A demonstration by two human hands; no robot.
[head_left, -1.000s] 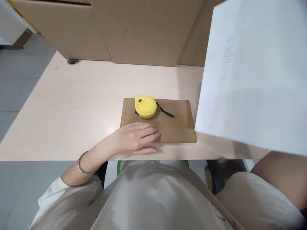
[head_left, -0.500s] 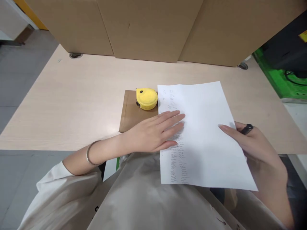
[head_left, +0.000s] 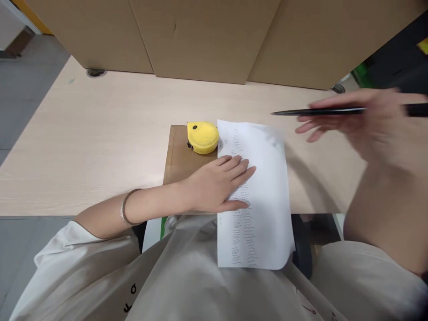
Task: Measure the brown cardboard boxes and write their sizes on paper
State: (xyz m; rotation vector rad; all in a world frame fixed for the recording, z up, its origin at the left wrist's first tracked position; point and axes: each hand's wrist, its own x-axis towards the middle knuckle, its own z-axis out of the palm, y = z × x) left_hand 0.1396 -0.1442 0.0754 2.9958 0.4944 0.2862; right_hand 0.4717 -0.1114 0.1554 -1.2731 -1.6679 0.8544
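My left hand (head_left: pixel 217 185) lies flat with its fingers stretched out on the left side of a white sheet of paper (head_left: pixel 257 196) covered in handwriting. The sheet rests on a brown board (head_left: pixel 177 154) and hangs over the desk's near edge. A round yellow tape measure (head_left: pixel 202 137) sits on the board just above my left hand. My right hand (head_left: pixel 354 120) is raised above the desk to the right, blurred by motion, with a long black pen (head_left: pixel 317 111) lying across its fingers and pointing left.
The light wooden desk (head_left: pixel 100 133) is backed by tall brown cardboard panels (head_left: pixel 200 35). Cable holes (head_left: pixel 94 72) sit at the back corners. Something green and black (head_left: pixel 394 67) stands past the right end. Grey floor lies to the left.
My right hand let go of the sheet's right edge and rose up and back with the pen. The sheet slid towards me. My left hand stayed pressed on the paper.
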